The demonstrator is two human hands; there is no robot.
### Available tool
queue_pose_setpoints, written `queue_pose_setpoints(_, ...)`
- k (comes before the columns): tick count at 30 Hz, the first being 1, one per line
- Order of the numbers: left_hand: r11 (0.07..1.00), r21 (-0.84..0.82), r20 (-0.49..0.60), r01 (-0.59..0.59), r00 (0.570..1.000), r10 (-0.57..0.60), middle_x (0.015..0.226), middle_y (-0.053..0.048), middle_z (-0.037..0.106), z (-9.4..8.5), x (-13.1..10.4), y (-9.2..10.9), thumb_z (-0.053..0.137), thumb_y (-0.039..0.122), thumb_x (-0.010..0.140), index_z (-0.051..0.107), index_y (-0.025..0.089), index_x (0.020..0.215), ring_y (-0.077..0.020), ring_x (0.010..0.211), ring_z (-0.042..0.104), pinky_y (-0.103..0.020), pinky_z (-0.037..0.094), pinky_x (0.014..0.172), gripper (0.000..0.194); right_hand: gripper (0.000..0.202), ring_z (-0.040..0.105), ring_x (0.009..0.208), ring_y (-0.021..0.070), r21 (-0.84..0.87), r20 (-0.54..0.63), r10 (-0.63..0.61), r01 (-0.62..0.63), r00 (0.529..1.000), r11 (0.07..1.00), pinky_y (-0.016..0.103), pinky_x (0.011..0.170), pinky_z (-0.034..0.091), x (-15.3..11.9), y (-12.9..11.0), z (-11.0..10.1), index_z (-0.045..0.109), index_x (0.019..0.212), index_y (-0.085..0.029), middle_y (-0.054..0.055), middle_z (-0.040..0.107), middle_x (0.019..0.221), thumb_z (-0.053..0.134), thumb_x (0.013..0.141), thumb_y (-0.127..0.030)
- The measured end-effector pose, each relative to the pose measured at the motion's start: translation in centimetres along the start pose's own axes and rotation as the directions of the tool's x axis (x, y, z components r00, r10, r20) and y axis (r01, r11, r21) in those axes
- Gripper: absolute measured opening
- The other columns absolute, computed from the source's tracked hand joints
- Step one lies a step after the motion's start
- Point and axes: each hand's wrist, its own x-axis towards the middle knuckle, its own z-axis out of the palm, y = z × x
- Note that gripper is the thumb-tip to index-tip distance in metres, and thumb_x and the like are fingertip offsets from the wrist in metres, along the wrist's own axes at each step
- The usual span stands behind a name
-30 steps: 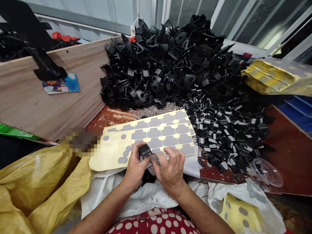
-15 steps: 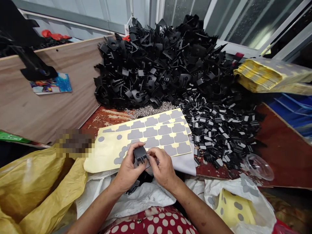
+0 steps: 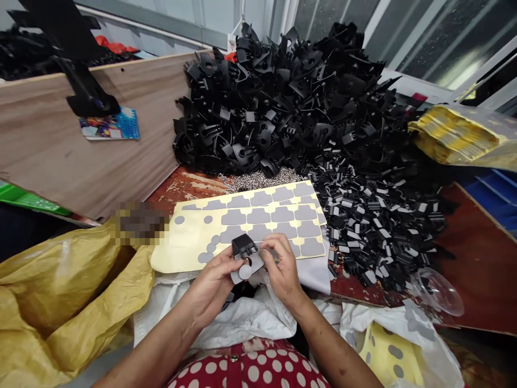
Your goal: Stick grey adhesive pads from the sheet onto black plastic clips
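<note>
Head view: at the near side of the yellow sticker sheet, the left hand clamps a black clip piece, dark end far, grey face near. From the right hand, fingertips bunched, it lies just left; whether these grip something, I cannot tell.

- The black plastic piece, a half-second ago upright with its dark face up, is now tipped over, baring a grey face and a pale round patch.
- The left hand, its forefinger earlier curled over the top of the piece, now grips lower, thumb across the grey face.
- The right hand has shifted away from the left, now covering part of the yellow sheet's lower edge.
</note>
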Motion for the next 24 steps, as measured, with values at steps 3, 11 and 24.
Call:
queue_pose_setpoints(3,0.996,0.043,-0.074,-0.079,0.994,0.082,0.097,-0.005,0.074,-0.6,-0.5,-0.4,0.081,0.022,0.072,0.076,0.019,0.105,-0.0193,0.089,0.066,-0.029,0.051,0.082,0.034,0.015,0.053,0.127,0.0275,-0.186,0.128,-0.196,0.218,0.972,0.958,0.048,0.107,0.043,-0.6,-1.8,-0.6,0.067,0.105,-0.025,0.009,0.061,0.129,0.055,0.098,-0.02)
queue_pose_setpoints(11,0.957,0.161,-0.374,-0.24,0.883,0.284,0.082,-0.003,0.072,-5.4,-1.9,1.0,0.086,0.036,0.068,0.071,0.021,0.108,-0.0222,0.087,0.066,-0.034,0.053,0.085,0.045,0.013,0.055,0.116,0.0252,-0.166,0.114,-0.161,0.178,0.98,0.97,0.043,0.098,0.046,0.4,-2.3,-0.4,0.062,0.091,-0.023,0.007,0.063,0.116,0.055,0.097,-0.015)
queue_pose_setpoints(24,0.454,0.877,0.084,-0.157,0.98,0.178,0.118,-0.01,0.074,-9.6,-3.3,-3.2,0.065,0.033,0.081,0.076,0.028,0.114,-0.0314,0.112,0.066,-0.045,0.051,0.102,0.036,0.068,0.062,0.106,0.0289,-0.526,0.293,-0.153,0.293,0.944,0.798,0.045,0.094,0.049,2.7,1.9,2.6,0.052,0.144,-0.019,0.012,0.069,0.115,0.076,0.081,-0.016)
